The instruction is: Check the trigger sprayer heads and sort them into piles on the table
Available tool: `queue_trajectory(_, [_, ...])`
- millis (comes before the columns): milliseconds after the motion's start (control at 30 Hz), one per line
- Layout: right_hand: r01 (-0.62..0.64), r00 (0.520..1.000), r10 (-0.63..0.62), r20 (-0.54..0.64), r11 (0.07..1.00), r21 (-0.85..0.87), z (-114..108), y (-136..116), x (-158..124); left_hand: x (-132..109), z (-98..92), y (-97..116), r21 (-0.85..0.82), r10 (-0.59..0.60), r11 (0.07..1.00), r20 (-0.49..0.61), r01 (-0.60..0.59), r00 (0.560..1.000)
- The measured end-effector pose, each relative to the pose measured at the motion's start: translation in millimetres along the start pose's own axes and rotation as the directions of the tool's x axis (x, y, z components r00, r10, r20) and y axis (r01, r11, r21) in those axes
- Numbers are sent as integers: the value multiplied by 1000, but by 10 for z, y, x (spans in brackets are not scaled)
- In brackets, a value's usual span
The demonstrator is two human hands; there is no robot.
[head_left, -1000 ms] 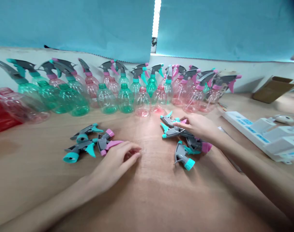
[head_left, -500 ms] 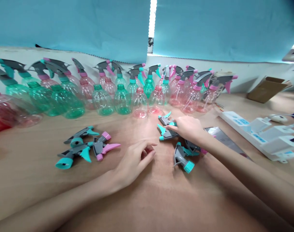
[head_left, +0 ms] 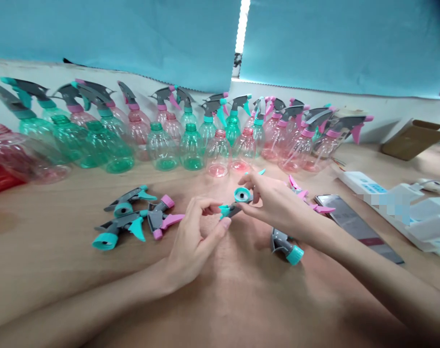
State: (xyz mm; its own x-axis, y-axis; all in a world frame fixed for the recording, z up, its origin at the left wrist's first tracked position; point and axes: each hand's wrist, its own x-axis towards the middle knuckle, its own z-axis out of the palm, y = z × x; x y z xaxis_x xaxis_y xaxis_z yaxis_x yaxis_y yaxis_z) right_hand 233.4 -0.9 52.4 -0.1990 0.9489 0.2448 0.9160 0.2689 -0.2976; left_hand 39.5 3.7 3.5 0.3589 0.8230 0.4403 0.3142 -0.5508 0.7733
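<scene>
Between my hands is a grey and teal spray head [head_left: 242, 195], its round teal collar facing me. My right hand [head_left: 274, 200] grips it by the collar end. The fingers of my left hand [head_left: 198, 234] close on its teal nozzle end. To the left on the table lie several spray heads, teal ones [head_left: 118, 224] and a pink one [head_left: 160, 217]. Below my right hand rests another grey spray head with a teal collar [head_left: 287, 246]. Pink-trigger spray heads [head_left: 314, 200] lie beyond my right wrist, partly hidden by it.
Open green bottles [head_left: 192, 150] and open pink bottles [head_left: 218, 154] stand along the back, among bottles with spray heads fitted [head_left: 277, 130]. On the right are a phone [head_left: 357, 224], a white power strip [head_left: 372, 193] with plugs, and a cardboard box [head_left: 410, 139]. Something red [head_left: 2, 171] sits far left.
My right hand has lifted a teal spray head from the right-hand group and brought it toward the middle. My left hand has closed on its nozzle end. The view has shifted slightly.
</scene>
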Motion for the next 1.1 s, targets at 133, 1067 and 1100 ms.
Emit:
queue_trajectory(133, [108, 993, -111, 38, 992, 69, 6, -43, 31, -43, -77, -85, -132, -47, 990, -66, 38, 997])
queue_trajectory(1067, [93, 951, -123, 284, 989, 118, 67, -15, 6, -145, -1019, -512, 890, -246, 450, 47, 71, 968])
queue_trajectory(1100, [99, 948, -131, 289, 988, 122, 73, -21, -2, -123, -1022, -537, 884, -252, 461, 47, 77, 967])
